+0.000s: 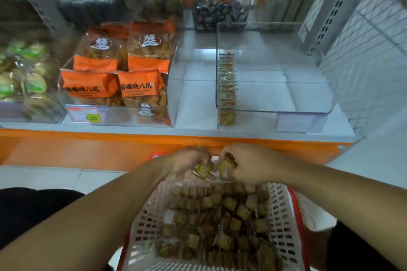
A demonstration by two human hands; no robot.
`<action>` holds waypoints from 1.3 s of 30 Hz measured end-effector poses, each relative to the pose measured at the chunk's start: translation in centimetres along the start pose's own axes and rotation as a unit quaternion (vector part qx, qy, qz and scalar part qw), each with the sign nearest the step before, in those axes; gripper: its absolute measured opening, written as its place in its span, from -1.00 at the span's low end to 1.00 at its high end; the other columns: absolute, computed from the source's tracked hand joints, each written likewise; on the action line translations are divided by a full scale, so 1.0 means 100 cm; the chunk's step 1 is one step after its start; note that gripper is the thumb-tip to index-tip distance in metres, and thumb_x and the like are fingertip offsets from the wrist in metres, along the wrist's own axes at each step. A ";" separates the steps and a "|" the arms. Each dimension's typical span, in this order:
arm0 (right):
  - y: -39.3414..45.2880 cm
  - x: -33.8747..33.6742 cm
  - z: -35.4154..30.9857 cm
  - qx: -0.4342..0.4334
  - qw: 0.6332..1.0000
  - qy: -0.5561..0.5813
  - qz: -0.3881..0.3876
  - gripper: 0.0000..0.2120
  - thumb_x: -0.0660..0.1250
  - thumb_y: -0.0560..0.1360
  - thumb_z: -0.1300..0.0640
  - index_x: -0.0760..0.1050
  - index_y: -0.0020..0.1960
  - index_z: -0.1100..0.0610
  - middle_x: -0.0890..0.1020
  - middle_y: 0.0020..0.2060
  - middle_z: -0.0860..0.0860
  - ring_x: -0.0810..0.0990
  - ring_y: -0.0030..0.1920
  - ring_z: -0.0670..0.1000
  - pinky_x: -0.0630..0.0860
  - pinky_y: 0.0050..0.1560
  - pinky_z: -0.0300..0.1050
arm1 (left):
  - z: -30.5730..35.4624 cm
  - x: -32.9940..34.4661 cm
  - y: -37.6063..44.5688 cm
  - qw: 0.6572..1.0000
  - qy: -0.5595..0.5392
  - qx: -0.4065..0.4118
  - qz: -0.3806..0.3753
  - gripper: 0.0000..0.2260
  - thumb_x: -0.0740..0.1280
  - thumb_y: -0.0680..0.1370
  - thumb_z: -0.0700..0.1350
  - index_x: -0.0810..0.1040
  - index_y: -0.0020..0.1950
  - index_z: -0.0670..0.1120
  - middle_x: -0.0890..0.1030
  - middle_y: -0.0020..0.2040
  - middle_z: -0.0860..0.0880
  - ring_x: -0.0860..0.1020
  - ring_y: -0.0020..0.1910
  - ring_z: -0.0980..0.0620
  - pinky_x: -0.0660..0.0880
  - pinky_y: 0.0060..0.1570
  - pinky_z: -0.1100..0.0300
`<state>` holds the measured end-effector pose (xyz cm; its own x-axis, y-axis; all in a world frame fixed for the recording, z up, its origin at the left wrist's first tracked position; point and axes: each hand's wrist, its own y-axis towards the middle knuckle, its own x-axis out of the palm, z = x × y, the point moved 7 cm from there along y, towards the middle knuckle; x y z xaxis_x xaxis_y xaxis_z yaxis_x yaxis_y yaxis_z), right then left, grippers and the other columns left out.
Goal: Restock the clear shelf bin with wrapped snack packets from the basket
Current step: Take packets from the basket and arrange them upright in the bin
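Head view: both hands' grip (pixel 214 166) on packets (pixel 203 169).

I see my left hand (pixel 189 166) and right hand (pixel 248 164) each pinching a clear-wrapped green-brown snack packet (pixel 203 169) over the white lattice plastic basket (pixel 280 215), below the clear shelf bin (pixel 273 68).

Orange snack bags (pixel 119 66) stacked in a clear bin, left of centre on the shelf; white price tag (pixel 84 114) with a yellow sticker on that bin's near face. Green-wrapped round items (pixel 24 77) in the far-left bin, blurred. Dark-wrapped pieces (pixel 218 14) in a small bin at the far centre. Pale green sticks (pixel 286 6) in the far-right bin. White wire grid panel (pixel 363 61) at right. Orange shelf edge (pixel 88 149) runs along the near side. White tile floor (pixel 44 176) below.
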<state>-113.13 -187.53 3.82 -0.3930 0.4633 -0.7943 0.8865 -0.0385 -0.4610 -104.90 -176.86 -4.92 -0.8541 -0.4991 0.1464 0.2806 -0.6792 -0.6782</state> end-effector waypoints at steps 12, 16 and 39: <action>-0.021 -0.084 -0.035 -0.082 0.814 0.540 0.200 -0.81 0.39 0.58 0.15 0.54 0.19 0.05 0.73 0.02 -0.01 0.72 0.02 0.05 0.66 -0.09 -0.06 | 0.108 0.008 -0.092 0.963 -0.215 0.161 -0.010 -0.56 0.39 0.52 0.22 0.71 0.17 -0.11 0.70 0.12 -0.19 0.70 0.02 -0.10 0.66 -0.19 0.10; -0.016 -0.094 -0.019 -0.090 0.743 0.632 0.202 -0.73 0.43 0.50 0.12 0.60 0.20 0.10 0.73 0.09 0.05 0.70 0.11 0.06 0.61 0.04 -0.03 | 0.129 0.012 -0.100 0.943 -0.238 0.232 0.005 -0.73 0.57 0.39 -0.06 0.73 0.05 -0.12 0.69 0.08 -0.21 0.70 0.00 -0.07 0.65 -0.15 0.14; -0.024 -0.081 -0.022 -0.032 0.780 0.624 0.043 -0.66 0.36 0.55 0.10 0.58 0.31 0.13 0.71 0.14 0.12 0.67 0.19 0.09 0.61 0.18 0.07 | 0.115 0.005 -0.109 0.928 -0.266 0.256 0.058 -0.63 0.55 0.31 -0.23 0.61 0.10 -0.18 0.69 0.05 -0.28 0.71 0.01 -0.16 0.67 -0.16 0.08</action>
<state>-111.53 -189.28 12.25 0.1776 0.9635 0.2004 0.9225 -0.0921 -0.3749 -103.38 -175.95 10.80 -0.5069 -0.6872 0.5204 0.6444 -0.7031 -0.3006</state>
